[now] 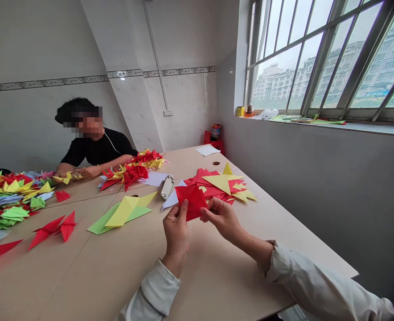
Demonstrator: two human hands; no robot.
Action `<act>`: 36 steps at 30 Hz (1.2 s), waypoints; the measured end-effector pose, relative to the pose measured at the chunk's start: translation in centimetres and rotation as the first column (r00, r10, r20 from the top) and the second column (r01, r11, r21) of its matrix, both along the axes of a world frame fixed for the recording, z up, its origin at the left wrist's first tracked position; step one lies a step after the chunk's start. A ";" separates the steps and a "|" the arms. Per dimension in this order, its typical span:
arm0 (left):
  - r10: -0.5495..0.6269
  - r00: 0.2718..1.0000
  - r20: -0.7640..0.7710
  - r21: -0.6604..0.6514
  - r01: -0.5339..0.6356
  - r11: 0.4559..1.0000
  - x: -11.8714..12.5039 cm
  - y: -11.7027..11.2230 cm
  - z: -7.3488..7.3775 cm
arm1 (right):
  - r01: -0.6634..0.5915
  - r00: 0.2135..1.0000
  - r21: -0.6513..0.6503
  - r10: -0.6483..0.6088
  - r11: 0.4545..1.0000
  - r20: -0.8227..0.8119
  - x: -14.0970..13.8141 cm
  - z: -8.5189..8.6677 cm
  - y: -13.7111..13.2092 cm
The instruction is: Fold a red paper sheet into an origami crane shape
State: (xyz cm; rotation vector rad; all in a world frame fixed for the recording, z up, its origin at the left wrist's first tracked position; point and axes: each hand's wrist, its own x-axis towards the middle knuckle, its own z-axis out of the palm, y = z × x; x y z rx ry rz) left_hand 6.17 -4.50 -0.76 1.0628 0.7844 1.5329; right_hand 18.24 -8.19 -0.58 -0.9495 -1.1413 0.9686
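Between my two hands a folded piece of red origami paper (193, 201) is held up above the table. My left hand (177, 229) pinches its lower left side, thumb on the near face. At its right edge, the thumb and fingers of my right hand (224, 218) are closed on the paper. Just behind it lies a pile of red and yellow folded papers (217, 182). A small metal-coloured box-like object (166, 187) sits to the left of the paper.
Green and yellow sheets (125, 211) lie left of my hands. Several red folded pieces (51, 229) rest farther left, beside a heap of colourful folded papers (13, 196). Across the table (116, 267), a co-worker (93, 147) handles yellow paper. A wall and barred window (317, 67) stand on the right.
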 end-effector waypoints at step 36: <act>0.025 0.968 -0.249 0.115 0.004 0.993 -0.9 0.3 0.5 | -0.217 0.974 -0.076 0.221 0.973 0.049 0.2 0.4 -0.6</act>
